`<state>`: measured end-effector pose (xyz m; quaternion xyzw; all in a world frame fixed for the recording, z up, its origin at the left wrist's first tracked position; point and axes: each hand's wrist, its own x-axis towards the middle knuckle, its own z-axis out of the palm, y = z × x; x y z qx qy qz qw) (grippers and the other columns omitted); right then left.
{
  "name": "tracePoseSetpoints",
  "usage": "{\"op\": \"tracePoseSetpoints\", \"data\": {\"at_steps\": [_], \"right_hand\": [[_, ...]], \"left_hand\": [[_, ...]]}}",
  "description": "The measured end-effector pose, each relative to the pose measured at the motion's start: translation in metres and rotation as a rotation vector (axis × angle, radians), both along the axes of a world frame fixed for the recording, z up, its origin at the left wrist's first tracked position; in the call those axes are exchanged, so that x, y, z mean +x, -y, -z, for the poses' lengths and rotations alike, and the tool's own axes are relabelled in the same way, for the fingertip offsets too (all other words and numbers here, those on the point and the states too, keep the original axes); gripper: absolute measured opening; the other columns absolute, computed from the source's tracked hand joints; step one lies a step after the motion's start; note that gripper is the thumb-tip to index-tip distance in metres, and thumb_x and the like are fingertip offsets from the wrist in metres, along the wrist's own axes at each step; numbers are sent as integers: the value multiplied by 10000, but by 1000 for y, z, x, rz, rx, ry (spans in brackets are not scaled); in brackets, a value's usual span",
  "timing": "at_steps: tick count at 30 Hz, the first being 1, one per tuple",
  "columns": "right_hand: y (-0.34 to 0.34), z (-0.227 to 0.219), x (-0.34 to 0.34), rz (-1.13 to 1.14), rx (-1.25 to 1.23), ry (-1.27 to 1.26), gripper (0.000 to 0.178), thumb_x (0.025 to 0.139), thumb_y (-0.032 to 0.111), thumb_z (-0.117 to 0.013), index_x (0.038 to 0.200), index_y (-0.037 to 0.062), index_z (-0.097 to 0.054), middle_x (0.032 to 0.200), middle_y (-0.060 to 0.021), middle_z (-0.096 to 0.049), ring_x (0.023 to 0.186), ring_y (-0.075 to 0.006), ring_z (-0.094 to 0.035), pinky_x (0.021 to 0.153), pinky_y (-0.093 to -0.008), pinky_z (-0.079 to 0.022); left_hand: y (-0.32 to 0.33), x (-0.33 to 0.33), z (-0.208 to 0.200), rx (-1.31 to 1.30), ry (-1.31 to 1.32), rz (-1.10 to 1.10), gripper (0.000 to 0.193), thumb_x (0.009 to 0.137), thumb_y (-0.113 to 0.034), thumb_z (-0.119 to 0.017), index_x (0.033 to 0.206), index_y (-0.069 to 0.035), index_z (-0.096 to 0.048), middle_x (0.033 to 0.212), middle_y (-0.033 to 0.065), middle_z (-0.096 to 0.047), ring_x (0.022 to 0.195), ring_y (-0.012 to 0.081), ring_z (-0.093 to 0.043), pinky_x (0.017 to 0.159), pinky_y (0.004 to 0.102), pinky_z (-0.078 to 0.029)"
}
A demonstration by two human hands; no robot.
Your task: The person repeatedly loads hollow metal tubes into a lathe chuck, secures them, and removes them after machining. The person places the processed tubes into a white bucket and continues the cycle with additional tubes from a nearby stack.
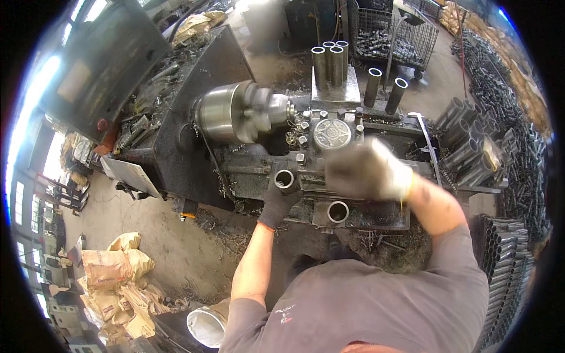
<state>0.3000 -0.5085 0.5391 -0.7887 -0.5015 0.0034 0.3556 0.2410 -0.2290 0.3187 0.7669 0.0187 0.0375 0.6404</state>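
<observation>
My left hand (pixel 278 206), in a dark glove, is wrapped round a metal tube (pixel 284 178) whose open end faces up, in front of the lathe bed. My right hand (pixel 368 172) wears a dark and white glove and is smeared by motion beside the tool post (pixel 332 135); its fingers cannot be made out. The lathe chuck (pixel 226 113), left of the tool post, looks blurred as if spinning, with a workpiece end (pixel 289 110) at its right. A second upright tube (pixel 338 212) stands at the near edge of the machine, below my right hand.
Several upright tubes (pixel 336 67) stand on a metal block (pixel 335 94) behind the tool post. A caliper (pixel 428 147) lies on the right. Stacked tubes (pixel 471 141) fill a stand at right. Paper sacks (pixel 115 270) and a white bucket (pixel 206 327) are on the lower left.
</observation>
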Motion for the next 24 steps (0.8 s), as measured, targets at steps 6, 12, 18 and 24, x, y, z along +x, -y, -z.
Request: {"op": "tracePoseSetpoints", "data": {"at_steps": [6,12,18,24], "right_hand": [[-102,-10,173,420,-648,-453,819,924,495,-780,1554,49,-508,1116,-157,-772,943,-267,-732,815,-415,-591],[-134,77,233,497,-770,-581,585,853,324,-834,1355,57,-698,1283,-135,-733,1104,-281,-676,965,-436,-547],[-99,76,248,4,-655,3,431,851,46,-720,1275,116,-759,1342,-102,-743,1099,-248,-731,971,-440,-600],[-114,57,226,58,-647,-115,301,1100,191,-539,1320,82,-714,1333,-55,-748,1184,-167,-706,1100,-352,-528]], "left_hand": [[-7,-5,0,250,-7,104,587,901,-23,-786,1438,-61,-553,1295,82,-681,1183,211,-656,958,383,-553],[-64,-70,-3,80,64,-21,753,884,-136,-831,1547,-26,-490,1496,184,-575,1344,288,-604,1139,402,-496],[-141,-121,31,-136,-150,-122,648,911,17,-738,1519,-30,-518,1395,122,-636,1278,227,-614,1130,383,-488],[-151,-100,23,-127,-192,-220,530,929,0,-723,1441,-23,-588,1281,108,-682,1207,201,-639,1075,366,-512]]}}
